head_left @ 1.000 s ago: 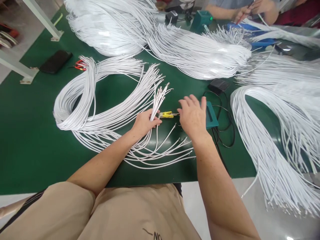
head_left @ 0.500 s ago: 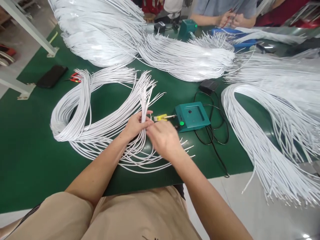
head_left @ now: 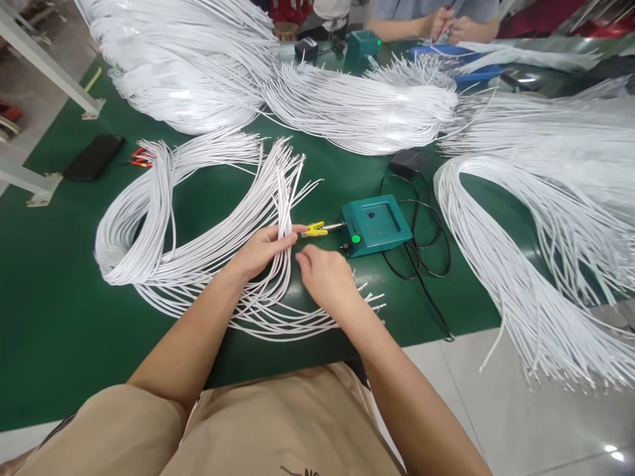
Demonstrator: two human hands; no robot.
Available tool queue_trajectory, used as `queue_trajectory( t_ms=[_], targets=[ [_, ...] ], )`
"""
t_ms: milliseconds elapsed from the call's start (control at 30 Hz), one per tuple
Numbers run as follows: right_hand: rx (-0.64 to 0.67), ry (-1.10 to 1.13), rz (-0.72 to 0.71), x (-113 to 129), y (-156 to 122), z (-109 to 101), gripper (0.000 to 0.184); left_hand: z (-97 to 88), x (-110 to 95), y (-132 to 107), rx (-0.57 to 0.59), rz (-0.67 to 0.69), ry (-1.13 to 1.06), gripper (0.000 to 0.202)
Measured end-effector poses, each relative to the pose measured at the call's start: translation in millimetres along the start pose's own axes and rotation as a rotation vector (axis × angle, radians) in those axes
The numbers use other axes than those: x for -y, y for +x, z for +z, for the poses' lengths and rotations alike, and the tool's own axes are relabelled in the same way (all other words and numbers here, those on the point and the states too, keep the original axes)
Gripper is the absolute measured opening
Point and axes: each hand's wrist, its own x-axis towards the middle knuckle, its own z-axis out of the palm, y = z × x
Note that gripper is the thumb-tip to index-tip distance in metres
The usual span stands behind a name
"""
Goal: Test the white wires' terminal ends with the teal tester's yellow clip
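Observation:
My left hand [head_left: 260,248] is closed round a bundle of white wires [head_left: 169,218] that loops away to the left on the green table [head_left: 59,311]; their cut ends stand up past my fingers. My right hand [head_left: 325,276] is curled just right of it, fingertips at the wires below my left hand's grip; I cannot make out what it pinches. Right above the hands lies a yellow clip [head_left: 314,229] on a rod from a small teal box [head_left: 377,225] with a green light. Loose wire ends [head_left: 367,301] fan out under my right wrist.
Large heaps of white wire [head_left: 357,109] fill the far side and another heap [head_left: 536,264] spills over the right edge. A black cable [head_left: 426,264] runs from the teal box. A phone [head_left: 93,157] and red cutters [head_left: 137,157] lie far left. Another person's hands [head_left: 446,26] work opposite.
My right hand came back from over the teal box to the wires beside my left hand. My left hand gathered the wire ends more upright. The view shifted a little.

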Motion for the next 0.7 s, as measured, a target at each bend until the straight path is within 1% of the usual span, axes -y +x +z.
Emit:
queue_trajectory(
  t_ms=[67, 133, 200, 233, 333, 400, 433, 500, 567, 633, 700],
  targets=[
    [-0.032, 0.257, 0.007, -3.7, 13.8, -0.9, 0.028, 0.8, -1.0, -0.6, 0.053, 0.004, -0.014, 0.037],
    [-0.008, 0.509, -0.016, -7.6, 23.2, 2.6, 0.024, 2.3, -1.6, -0.9, 0.075, 0.002, -0.018, 0.038],
    [-0.014, 0.669, 0.000, -11.0, 26.7, 7.6, 0.023, 3.3, -1.9, -0.2, 0.033, -0.001, -0.043, 0.037],
    [-0.028, 0.710, 0.024, -12.5, 26.4, 9.9, 0.022, 3.4, -1.9, 0.6, -0.013, 0.003, -0.070, 0.036],
    [-0.038, 0.770, 0.091, -16.1, 20.6, 15.7, 0.020, 2.1, -2.4, 3.9, -0.193, 0.035, -0.183, 0.030],
    [-0.021, 0.803, 0.112, -17.4, 14.8, 19.2, 0.019, 1.7, -3.1, 5.5, -0.261, 0.025, -0.244, 0.029],
    [-0.013, 0.814, 0.112, -17.4, 12.0, 21.0, 0.018, 2.3, -3.5, 5.8, -0.265, 0.007, -0.261, 0.030],
    [-0.009, 0.810, 0.104, -16.3, 7.0, 24.4, 0.016, 4.9, -4.3, 5.3, -0.229, -0.025, -0.253, 0.034],
    [-0.016, 0.777, 0.094, -13.9, 3.6, 27.0, 0.016, 8.3, -4.8, 4.1, -0.202, -0.016, -0.198, 0.039],
    [-0.033, 0.737, 0.096, -11.4, 2.0, 28.7, 0.017, 10.4, -5.2, 3.2, -0.209, 0.009, -0.155, 0.042],
    [-0.056, 0.715, 0.105, -9.9, 1.8, 30.0, 0.017, 10.0, -5.7, 3.4, -0.224, -0.001, -0.160, 0.041]
  ],
)
